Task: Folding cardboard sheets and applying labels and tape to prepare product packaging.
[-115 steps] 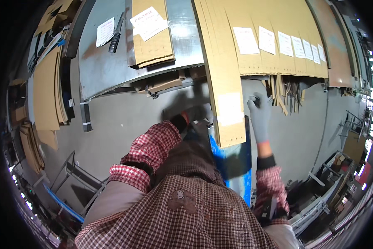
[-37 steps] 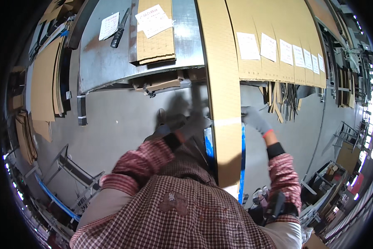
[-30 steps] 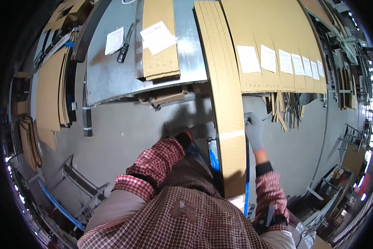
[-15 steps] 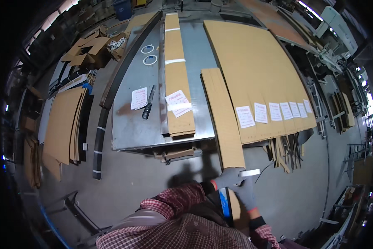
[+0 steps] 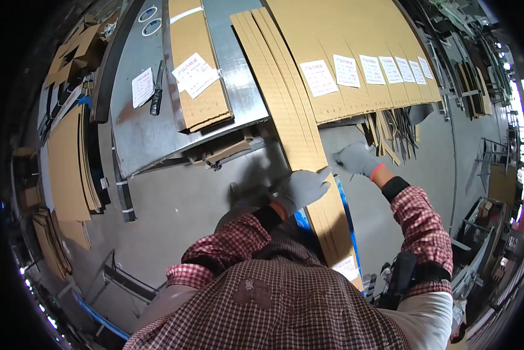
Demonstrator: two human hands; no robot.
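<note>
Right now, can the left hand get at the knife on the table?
Probably not: the left hand rests on the cardboard strips, and the knife lies far across the table.
</note>
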